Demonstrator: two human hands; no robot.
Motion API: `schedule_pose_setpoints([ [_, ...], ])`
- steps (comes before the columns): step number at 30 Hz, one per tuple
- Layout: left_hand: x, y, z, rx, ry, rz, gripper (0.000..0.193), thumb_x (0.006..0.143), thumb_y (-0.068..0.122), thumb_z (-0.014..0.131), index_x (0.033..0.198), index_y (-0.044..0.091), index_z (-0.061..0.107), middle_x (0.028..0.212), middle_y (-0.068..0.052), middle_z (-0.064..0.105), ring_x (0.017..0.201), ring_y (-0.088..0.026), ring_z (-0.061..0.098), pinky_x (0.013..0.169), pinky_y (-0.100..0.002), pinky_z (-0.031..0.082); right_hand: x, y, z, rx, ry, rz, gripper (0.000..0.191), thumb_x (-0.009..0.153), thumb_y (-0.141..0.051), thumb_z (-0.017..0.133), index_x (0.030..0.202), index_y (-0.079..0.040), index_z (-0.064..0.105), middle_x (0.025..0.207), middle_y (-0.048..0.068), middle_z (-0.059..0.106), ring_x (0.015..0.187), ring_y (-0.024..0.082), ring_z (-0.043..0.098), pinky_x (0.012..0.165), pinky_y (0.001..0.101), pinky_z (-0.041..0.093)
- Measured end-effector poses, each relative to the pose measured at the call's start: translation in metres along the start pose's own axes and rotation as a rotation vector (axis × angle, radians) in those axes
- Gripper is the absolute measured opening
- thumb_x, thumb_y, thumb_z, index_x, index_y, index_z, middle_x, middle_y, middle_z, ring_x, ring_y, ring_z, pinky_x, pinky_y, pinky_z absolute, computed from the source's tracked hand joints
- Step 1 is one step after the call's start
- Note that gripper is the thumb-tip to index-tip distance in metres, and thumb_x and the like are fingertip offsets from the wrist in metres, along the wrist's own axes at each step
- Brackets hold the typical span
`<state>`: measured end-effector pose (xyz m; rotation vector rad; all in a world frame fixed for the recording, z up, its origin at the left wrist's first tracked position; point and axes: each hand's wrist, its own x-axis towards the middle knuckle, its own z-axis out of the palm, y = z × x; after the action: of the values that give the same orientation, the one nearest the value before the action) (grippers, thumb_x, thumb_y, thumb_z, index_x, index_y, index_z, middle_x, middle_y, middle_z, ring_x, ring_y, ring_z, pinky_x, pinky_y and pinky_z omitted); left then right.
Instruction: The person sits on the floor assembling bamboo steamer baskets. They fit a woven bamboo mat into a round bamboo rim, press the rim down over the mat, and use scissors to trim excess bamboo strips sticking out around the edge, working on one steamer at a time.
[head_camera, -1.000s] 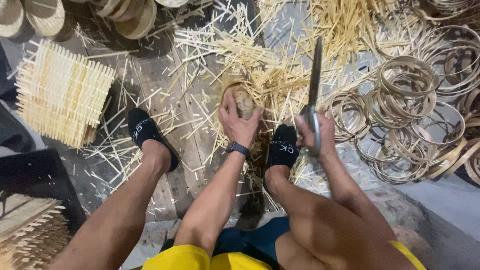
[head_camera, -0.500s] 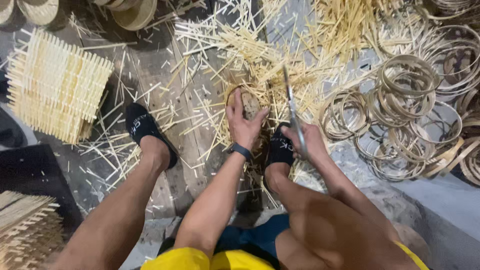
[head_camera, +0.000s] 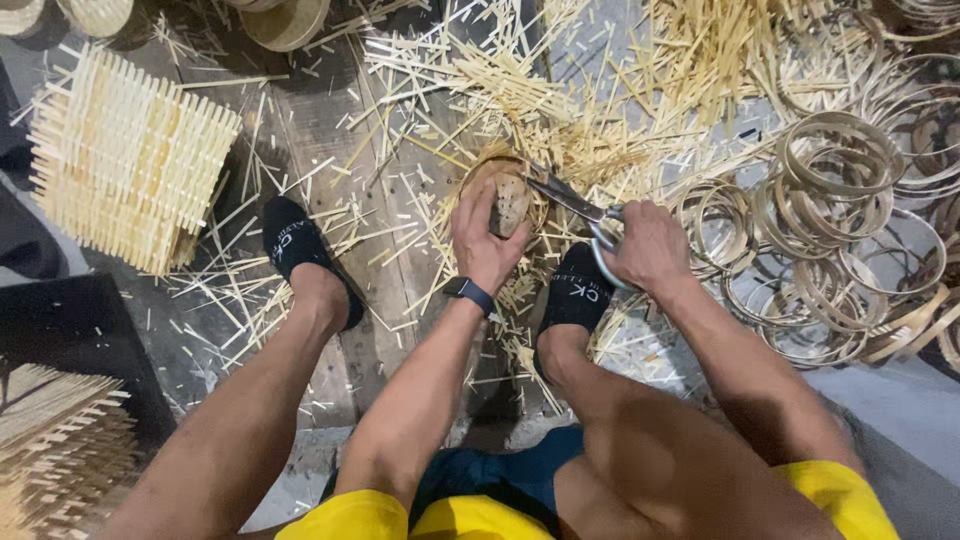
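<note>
My left hand (head_camera: 487, 238) grips a small round woven bamboo piece (head_camera: 510, 195) on the floor between my feet. A dark watch band circles that wrist. My right hand (head_camera: 652, 243) is closed on the handles of metal scissors (head_camera: 572, 199), whose blades point left and touch the round piece's right edge. Loose bamboo strips (head_camera: 500, 90) lie scattered all around the piece. My feet in black socks (head_camera: 296, 247) rest on either side of it.
A square lattice of bamboo sticks (head_camera: 130, 160) lies at the left. Many bamboo hoops (head_camera: 835, 160) pile up at the right. Round woven pieces (head_camera: 290, 18) sit along the top edge. More stick panels (head_camera: 55, 450) lie at the lower left.
My right hand has swung the scissors down from pointing upward to lying against the round piece. My left hand has kept its hold on the piece.
</note>
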<state>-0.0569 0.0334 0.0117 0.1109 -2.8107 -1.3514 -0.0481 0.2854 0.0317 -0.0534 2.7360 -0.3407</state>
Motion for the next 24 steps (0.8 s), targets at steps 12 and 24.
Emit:
schedule_pose_setpoints([
  [12,0.004,-0.004,0.0,0.057,-0.069,0.052,0.079,0.071,0.026,0.083,0.142,0.002,0.058,0.124,-0.02,0.062,0.116,-0.038,0.057,0.104,-0.046,0.047,0.019,0.004,0.002,-0.151,0.177,-0.129,0.052,0.082,-0.046,0.072,0.095,0.004,0.063,0.091,0.022,0.063,0.087,0.038,0.063,0.078,0.0477,0.053],
  [24,0.022,-0.01,-0.018,0.084,-0.261,0.175,0.081,0.069,0.018,0.078,0.146,0.01,0.056,0.131,-0.018,0.062,0.123,-0.039,0.055,0.111,-0.045,0.044,0.048,0.005,-0.007,-0.299,-0.113,-0.062,0.057,0.085,-0.051,0.069,0.1,0.003,0.063,0.089,0.019,0.06,0.084,0.03,0.06,0.076,0.0437,0.05],
])
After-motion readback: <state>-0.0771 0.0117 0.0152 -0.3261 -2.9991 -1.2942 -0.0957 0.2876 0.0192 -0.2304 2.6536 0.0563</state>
